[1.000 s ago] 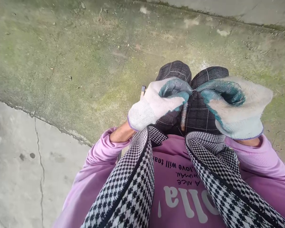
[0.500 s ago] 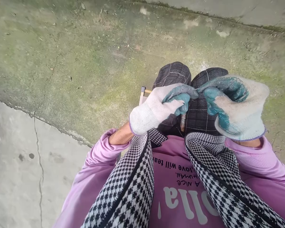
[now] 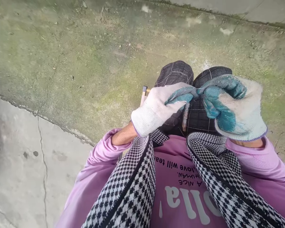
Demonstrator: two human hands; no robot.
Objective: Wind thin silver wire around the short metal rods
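Note:
My left hand (image 3: 165, 103), in a white glove with a worn teal palm, is closed in a pinch above my lap. Facing it, my right hand (image 3: 232, 103) wears a matching glove, its fingers curled and the tips pressed together. A thin pale strand (image 3: 197, 89) shows between the two sets of fingertips, which almost meet. Whether it is thread or wire I cannot tell. Below my left fingers a brownish, worn stick-like piece (image 3: 185, 117) points down toward my lap; its upper end is hidden by the glove.
Beneath my hands are my knees in dark checked trousers (image 3: 201, 117). A checked black-and-white garment (image 3: 123, 180) hangs over my pink top. Left of my knee, a frame corner with a dark cap (image 3: 144, 88) sticks out. Mossy concrete ground (image 3: 85, 63) surrounds me, with cracked paler concrete (image 3: 19, 158) at left.
The fingers of my left hand have curled in a little more, and the hands are slightly nearer each other. The whole view has shifted a little. The strand stays between the fingertips.

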